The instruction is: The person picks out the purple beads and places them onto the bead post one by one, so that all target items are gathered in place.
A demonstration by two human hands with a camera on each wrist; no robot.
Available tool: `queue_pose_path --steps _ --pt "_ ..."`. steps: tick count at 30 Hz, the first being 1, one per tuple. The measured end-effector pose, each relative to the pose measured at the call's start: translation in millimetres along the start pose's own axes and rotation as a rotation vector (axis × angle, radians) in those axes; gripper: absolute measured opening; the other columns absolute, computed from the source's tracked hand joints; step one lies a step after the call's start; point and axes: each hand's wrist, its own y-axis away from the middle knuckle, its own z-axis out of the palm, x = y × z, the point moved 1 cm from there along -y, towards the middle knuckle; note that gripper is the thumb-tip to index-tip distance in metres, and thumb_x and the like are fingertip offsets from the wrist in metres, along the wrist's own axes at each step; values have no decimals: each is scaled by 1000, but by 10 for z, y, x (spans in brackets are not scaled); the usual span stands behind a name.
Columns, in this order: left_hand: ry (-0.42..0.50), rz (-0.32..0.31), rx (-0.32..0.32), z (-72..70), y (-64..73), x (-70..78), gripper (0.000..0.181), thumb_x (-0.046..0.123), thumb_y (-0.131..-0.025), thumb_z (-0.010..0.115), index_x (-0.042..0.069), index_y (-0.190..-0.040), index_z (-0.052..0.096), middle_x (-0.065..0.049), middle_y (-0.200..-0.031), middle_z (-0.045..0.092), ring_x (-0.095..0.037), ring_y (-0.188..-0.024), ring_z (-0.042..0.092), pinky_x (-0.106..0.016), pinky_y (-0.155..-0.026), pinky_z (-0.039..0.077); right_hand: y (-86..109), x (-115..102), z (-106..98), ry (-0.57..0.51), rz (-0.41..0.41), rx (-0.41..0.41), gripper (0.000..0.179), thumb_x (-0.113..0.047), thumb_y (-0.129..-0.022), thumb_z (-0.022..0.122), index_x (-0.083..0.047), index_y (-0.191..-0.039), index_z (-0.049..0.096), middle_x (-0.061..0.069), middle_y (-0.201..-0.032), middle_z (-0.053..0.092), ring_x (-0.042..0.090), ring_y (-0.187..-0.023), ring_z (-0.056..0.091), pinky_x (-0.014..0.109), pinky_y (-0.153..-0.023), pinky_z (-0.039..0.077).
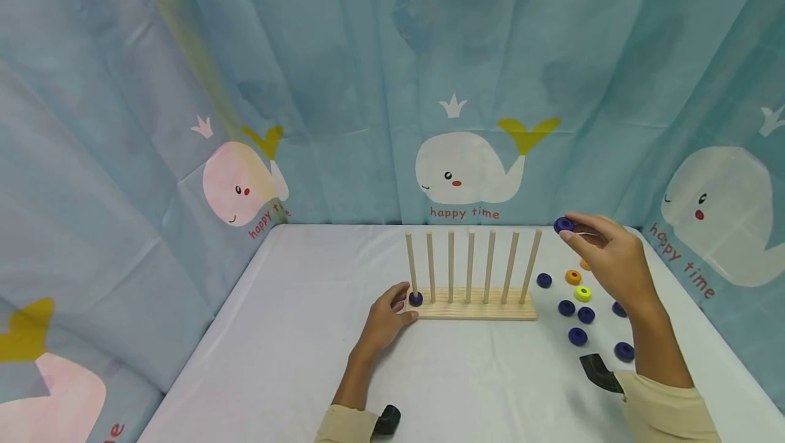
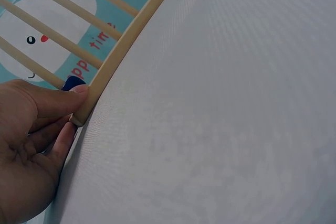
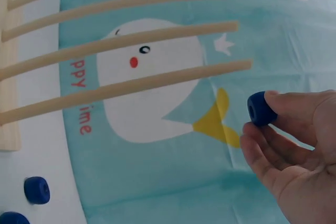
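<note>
A wooden peg board (image 1: 472, 312) with several upright pegs stands on the white table. My left hand (image 1: 386, 320) grips its left end; in the left wrist view the thumb and fingers (image 2: 65, 140) pinch the corner of the base. One dark blue bead (image 1: 416, 300) sits at the bottom of the leftmost peg, partly hidden by the thumb in the left wrist view. Raised at the right, my right hand (image 1: 607, 252) pinches another dark blue bead (image 3: 261, 108) between thumb and fingers. That bead is level with the peg tops, apart from the rightmost peg (image 1: 531, 266).
Right of the board lie several dark blue beads (image 1: 578, 337), a yellow-green bead (image 1: 582, 294) and orange beads (image 1: 573, 277). A light blue curtain (image 1: 343, 177) with printed whales hangs along the table's back and sides.
</note>
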Motion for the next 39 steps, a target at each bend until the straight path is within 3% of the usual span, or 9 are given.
queue_pose_path --steps 6,14,25,34,39 --pt "-2 -3 1 -5 6 7 69 3 -93 80 0 -155 49 -21 -151 57 -36 -144 53 -33 -119 50 -59 -133 49 -34 -72 -2 40 -14 -102 73 -2 -140 67 16 -123 67 -16 -104 56 -6 -92 44" --pt "2 -5 0 5 3 9 69 4 -93 79 -1 -155 49 -21 -150 58 -36 -144 54 -33 -120 50 -108 -290 129 -61 -94 -50 36 -17 -102 73 -6 -136 70 7 -124 69 -9 -107 60 -4 -94 46" --pt "10 -5 -4 9 10 12 69 4 -93 79 -1 -155 49 -22 -151 57 -38 -144 53 -35 -120 49 -126 -403 265 -138 -159 -68 34 -7 -98 76 -6 -132 73 6 -121 70 -4 -106 64 1 -101 48" --pt "10 -6 -5 3 9 8 69 3 -93 79 -2 -155 49 -23 -151 57 -38 -144 53 -34 -120 49 -141 -514 416 -139 -191 -93 33 -10 -99 76 -11 -132 74 3 -120 71 -2 -104 64 6 -87 51" --pt "-1 -19 2 2 10 17 69 3 -93 79 0 -155 49 -21 -150 58 -35 -143 54 -31 -119 50 -163 -596 497 -177 -203 -128 37 -10 -99 76 -7 -135 71 6 -121 71 -2 -106 65 5 -90 52"
